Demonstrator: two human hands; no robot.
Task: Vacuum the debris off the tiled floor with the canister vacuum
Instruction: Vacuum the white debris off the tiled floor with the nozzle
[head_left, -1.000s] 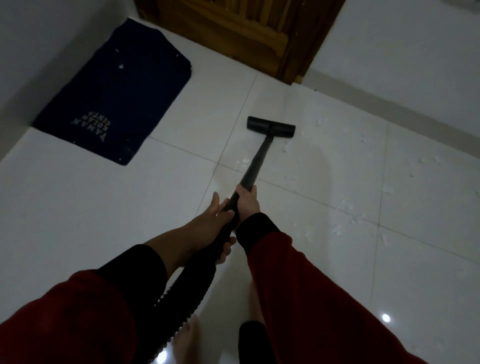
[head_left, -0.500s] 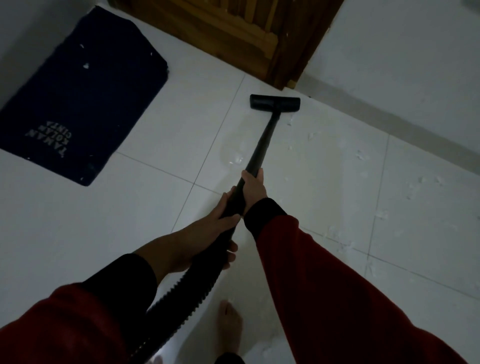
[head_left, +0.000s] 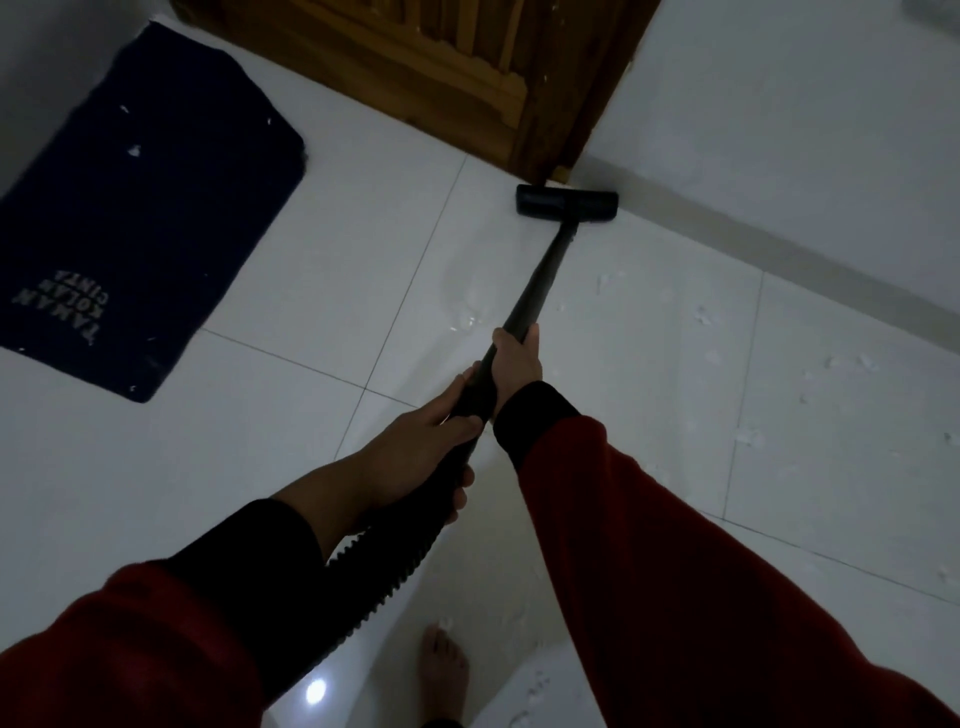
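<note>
Here both hands, left hand (head_left: 415, 447) and right hand (head_left: 514, 364), clench the wand (head_left: 540, 275), which points up-right to the floor head (head_left: 567, 201) lying crosswise at the wall.

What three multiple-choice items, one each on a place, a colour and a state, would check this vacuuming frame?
1. Where is the vacuum head?
A. On the mat
B. At the foot of the wall beside the wooden door frame
C. Lifted near the bare foot

2. What colour is the mat?
A. Dark blue
B. Yellow
C. White

3. How is the wand held?
A. By one hand only
B. By no hand, lying on the floor
C. By both hands, right ahead of left

Answers:
1. B, the head sits by the skirting next to the door frame.
2. A, it is dark blue with pale lettering.
3. C, the right hand grips further along the wand and the left hand grips behind it, near the ribbed hose.
</note>
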